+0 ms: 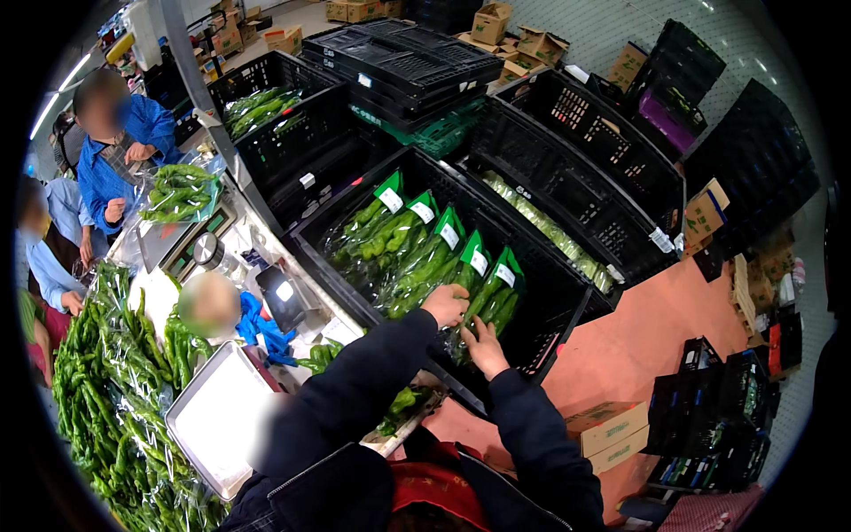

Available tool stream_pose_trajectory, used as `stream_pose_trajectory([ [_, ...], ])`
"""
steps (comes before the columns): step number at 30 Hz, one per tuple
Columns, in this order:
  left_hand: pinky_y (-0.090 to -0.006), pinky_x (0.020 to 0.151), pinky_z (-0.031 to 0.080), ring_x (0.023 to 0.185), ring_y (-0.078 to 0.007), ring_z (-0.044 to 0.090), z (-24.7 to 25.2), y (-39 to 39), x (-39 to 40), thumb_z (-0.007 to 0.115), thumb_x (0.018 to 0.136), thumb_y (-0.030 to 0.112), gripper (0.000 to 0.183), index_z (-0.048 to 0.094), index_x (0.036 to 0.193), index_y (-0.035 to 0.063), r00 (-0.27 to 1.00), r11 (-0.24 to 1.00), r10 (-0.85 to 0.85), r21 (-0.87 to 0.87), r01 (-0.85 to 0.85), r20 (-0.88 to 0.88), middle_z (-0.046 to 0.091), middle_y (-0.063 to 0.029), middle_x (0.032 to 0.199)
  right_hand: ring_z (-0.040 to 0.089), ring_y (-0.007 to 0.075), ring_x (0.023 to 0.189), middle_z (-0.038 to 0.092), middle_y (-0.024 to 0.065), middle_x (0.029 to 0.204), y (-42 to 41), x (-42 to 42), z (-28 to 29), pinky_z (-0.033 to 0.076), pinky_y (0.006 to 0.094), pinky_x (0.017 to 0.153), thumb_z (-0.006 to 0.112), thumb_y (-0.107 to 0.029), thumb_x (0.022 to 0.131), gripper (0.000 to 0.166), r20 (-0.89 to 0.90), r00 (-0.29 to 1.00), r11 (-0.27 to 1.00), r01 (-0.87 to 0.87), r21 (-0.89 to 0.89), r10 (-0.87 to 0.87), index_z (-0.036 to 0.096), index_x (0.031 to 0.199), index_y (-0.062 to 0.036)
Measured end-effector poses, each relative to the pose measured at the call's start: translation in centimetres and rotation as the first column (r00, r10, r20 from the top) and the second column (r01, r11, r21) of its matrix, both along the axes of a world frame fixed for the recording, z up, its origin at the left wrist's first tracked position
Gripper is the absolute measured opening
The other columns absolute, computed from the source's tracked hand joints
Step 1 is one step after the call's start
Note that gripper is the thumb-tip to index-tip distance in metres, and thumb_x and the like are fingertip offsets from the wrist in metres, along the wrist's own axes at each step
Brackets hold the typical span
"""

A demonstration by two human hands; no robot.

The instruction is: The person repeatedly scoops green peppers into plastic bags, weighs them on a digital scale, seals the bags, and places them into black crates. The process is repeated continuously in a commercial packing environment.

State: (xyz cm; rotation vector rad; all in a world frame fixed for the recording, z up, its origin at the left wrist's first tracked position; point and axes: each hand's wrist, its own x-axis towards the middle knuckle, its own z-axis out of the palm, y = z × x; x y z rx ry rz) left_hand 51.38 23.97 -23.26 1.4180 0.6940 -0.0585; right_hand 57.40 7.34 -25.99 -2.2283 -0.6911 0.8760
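Observation:
Several clear plastic bags of long green peppers (399, 246), with green tops and white labels, lie in a row inside a black plastic crate (565, 332). Both hands are on the rightmost bag of peppers (498, 296). My left hand (447, 306) curls its fingers against that bag's left side, beside the neighbouring bag. At its lower end, my right hand (485, 349) grips the plastic from the near side. The bag lies tilted against its neighbours, and my fingers hide part of its lower end.
Left of the crate, a worktable holds a scale (199, 236), a metal tray (223, 419), a phone (279, 299) and heaped loose green peppers (86, 372). A person in blue (126, 153) stands across it. More black crates (578, 173) and cardboard boxes (608, 432) stand around.

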Motion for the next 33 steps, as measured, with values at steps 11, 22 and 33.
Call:
stream_pose_trajectory([
  [11, -0.0318, 0.074, 0.053, 0.078, -0.0154, 0.067, 8.3, -3.8, -24.4, 0.056, 0.095, 0.016, 0.026, 0.061, 0.115, 0.0008, 0.921, 0.906, 0.120, 0.338, -0.253, 0.370, 0.070, -0.0094, 0.089, 0.061, 0.0266, 0.108, 0.063, 0.0168, 0.116, 0.4, -5.0, 5.4, 0.045, 0.0345, 0.095, 0.059, -0.012, 0.092, 0.026, 0.098, 0.990, 0.889, -0.130, 0.439, 0.097, 0.062, 0.113, 0.0028],
  [22, -0.0281, 0.078, 0.054, 0.089, -0.0141, 0.067, 5.1, -15.3, -51.9, 0.054, 0.097, 0.015, 0.024, 0.062, 0.113, -0.0027, 0.482, 0.471, 0.846, 0.103, -0.876, 0.230, 0.069, -0.0092, 0.093, 0.066, 0.0140, 0.088, 0.069, 0.0084, 0.094, 7.2, -32.3, 14.6, 0.050, 0.0257, 0.077, 0.057, -0.005, 0.093, 0.019, -0.086, 0.510, 0.471, -0.701, 0.536, 0.856, 0.064, 0.108, 0.0042],
  [33, -0.0291, 0.079, 0.056, 0.088, -0.0177, 0.069, 2.0, -22.1, -63.0, 0.052, 0.099, 0.012, 0.025, 0.060, 0.113, -0.0068, 0.065, 0.085, 0.979, -0.098, -0.992, 0.191, 0.069, -0.0123, 0.098, 0.064, 0.0126, 0.089, 0.068, 0.0085, 0.101, 22.2, -54.5, 12.6, 0.051, 0.0273, 0.076, 0.061, -0.015, 0.093, 0.028, -0.089, 0.103, 0.136, -0.800, 0.584, 0.991, 0.062, 0.116, 0.0023],
])
